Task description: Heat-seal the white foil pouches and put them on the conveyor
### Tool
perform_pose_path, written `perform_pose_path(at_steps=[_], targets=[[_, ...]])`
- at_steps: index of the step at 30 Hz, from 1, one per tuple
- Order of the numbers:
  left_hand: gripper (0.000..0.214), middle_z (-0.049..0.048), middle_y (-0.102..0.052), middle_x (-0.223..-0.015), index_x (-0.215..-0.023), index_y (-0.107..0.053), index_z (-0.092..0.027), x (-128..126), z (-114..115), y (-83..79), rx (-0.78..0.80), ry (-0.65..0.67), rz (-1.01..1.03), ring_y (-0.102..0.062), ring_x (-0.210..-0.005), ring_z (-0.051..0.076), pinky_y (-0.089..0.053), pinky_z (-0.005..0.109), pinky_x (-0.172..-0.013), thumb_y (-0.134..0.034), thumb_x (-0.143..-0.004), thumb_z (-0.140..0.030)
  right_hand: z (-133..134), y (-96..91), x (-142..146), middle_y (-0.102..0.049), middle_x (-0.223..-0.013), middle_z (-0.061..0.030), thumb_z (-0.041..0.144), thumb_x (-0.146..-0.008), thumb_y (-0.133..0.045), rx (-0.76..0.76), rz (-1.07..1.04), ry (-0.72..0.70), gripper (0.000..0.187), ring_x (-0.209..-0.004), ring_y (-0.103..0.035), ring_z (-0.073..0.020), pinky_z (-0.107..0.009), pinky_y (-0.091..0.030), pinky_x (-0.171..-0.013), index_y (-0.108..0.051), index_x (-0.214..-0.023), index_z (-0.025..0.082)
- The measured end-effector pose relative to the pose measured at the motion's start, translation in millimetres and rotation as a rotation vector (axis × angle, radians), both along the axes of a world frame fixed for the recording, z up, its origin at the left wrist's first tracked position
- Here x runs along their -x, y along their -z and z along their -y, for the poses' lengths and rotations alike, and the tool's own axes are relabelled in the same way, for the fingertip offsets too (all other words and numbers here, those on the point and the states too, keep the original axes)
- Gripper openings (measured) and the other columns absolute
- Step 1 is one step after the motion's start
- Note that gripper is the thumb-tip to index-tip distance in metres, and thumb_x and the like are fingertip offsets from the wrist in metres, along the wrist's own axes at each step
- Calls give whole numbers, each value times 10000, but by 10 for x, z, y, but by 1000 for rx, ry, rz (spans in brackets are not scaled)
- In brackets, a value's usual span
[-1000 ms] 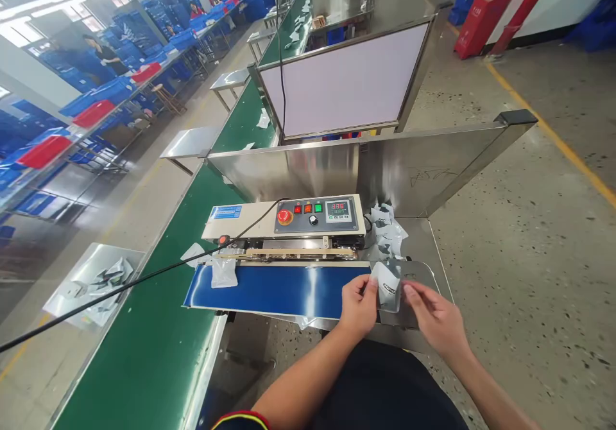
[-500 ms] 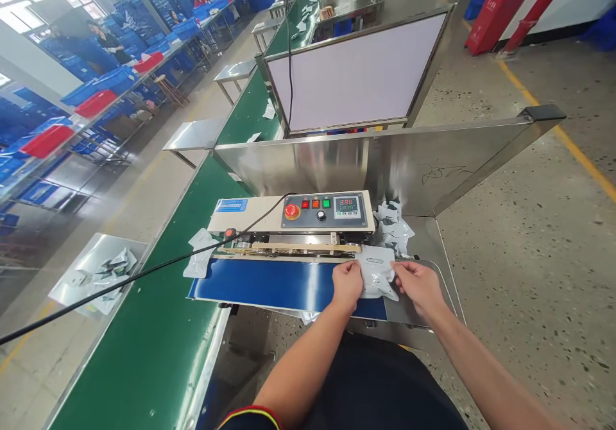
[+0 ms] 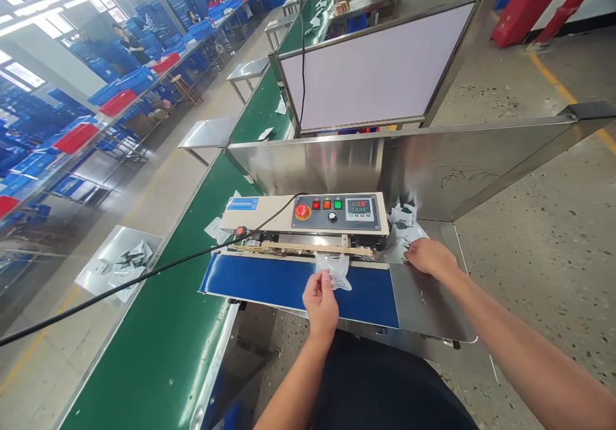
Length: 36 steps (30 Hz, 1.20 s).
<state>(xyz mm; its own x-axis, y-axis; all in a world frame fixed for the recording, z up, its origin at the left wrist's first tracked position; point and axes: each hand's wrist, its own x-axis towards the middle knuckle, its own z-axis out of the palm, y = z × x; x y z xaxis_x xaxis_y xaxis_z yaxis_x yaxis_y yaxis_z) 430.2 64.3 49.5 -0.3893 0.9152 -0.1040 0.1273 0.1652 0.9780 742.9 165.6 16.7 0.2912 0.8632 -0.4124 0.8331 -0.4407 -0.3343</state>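
Observation:
A clear plastic pouch (image 3: 333,270) lies on the blue belt (image 3: 269,282) of the band sealer (image 3: 308,215), its top edge in the sealing slot. My left hand (image 3: 320,301) sits just below the pouch with thumb and fingertips pinched at its lower edge. My right hand (image 3: 430,257) reaches to the pile of white pouches (image 3: 403,223) on the steel table (image 3: 428,301) to the right of the sealer, fingers curled onto the pile's near edge.
A long green conveyor (image 3: 158,327) runs along the left, with a sealed pouch (image 3: 213,229) on it. A black cable (image 3: 144,276) crosses it. A steel screen (image 3: 433,160) stands behind the sealer. A tray of pouches (image 3: 118,264) sits at left. People work at far benches.
The pouch went from both hands at the belt's right end into the sealer slot and travelled left. My left hand followed it; my right hand let go and moved to the pile.

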Motion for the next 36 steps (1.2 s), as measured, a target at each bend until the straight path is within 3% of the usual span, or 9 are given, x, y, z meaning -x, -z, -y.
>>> perform_pose_path(at_steps=[3,6,9,11,17,21,25,28,36], targets=[[422,104,-795,-913,-1025,-821,-186,-241,33,-99,-82,236,-83,-745,-816,220,-622,340,-785,-619,-1091,-550,183,-203,-15,-798,-994,-113,383,-850,-669,-168,-32,-62,247,-789,-708,-241,-342,-477,-699,-689,-655,232],[325,147,-822,-1099,-1195,-814,-195,-587,-43,-157,-227,395,-188,-773,-993,266,-651,416,-919,-637,-1087,-445,462,-564,-21,-792,-1238,-93,469,-917,-622,-436,-150,-158,338,-976,-747,-258,-339,-537,-764,-688,-671,247],[356,179,-788,-1330,-1347,-765,-204,-873,-155,-147,-339,482,-262,-711,-1302,333,-568,550,-1161,-667,-1063,-395,743,-879,18,-797,-1275,-80,541,-960,-648,-523,-306,-263,397,-1027,-760,-271,-323,-559,-699,-694,-677,266],[293,157,-815,-1265,-1231,-805,-210,-967,-193,-95,-331,572,-231,-719,-1294,326,-551,543,-1174,-611,-1095,-382,902,-961,39,-813,-1246,-84,613,-954,-688,-513,-405,-253,432,-958,-772,-269,-323,-568,-657,-724,-693,271],[513,96,-776,-885,-963,-809,-149,-906,-40,131,-41,608,23,-677,-806,207,-563,310,-775,-524,-1124,-544,1316,-658,123,-849,-1110,-133,798,-936,-664,-452,-673,144,624,-901,-804,-290,-366,-660,-758,-854,-1111,230],[521,64,-737,-845,-933,-805,-141,-884,48,191,63,601,121,-611,-772,181,-485,271,-717,-588,-1070,-594,1468,-439,304,-840,-912,-101,745,-859,-730,-410,-649,158,528,-793,-771,-277,-338,-629,-706,-851,-864,230],[570,-10,-572,-638,-729,-741,-147,-951,-94,309,279,506,226,-453,-623,137,-388,267,-634,-705,-936,-677,1384,-300,366,-743,-668,-73,664,-796,-718,-387,-514,435,463,-593,-652,-225,-300,-506,-539,-799,-717,215],[581,-27,-519,-592,-634,-695,-159,-980,-282,431,403,357,313,-422,-597,127,-391,273,-637,-806,-805,-702,1219,-204,424,-671,-573,-59,621,-751,-730,-344,-608,597,438,-476,-552,-184,-289,-427,-459,-768,-671,192],[509,64,-755,-762,-796,-829,-115,-511,-441,393,362,180,359,-665,-753,205,-555,335,-772,-880,-778,-621,762,-106,581,-702,-639,-79,710,-783,-742,-86,-796,463,542,-479,-540,-160,-278,-413,-466,-787,-752,170]])
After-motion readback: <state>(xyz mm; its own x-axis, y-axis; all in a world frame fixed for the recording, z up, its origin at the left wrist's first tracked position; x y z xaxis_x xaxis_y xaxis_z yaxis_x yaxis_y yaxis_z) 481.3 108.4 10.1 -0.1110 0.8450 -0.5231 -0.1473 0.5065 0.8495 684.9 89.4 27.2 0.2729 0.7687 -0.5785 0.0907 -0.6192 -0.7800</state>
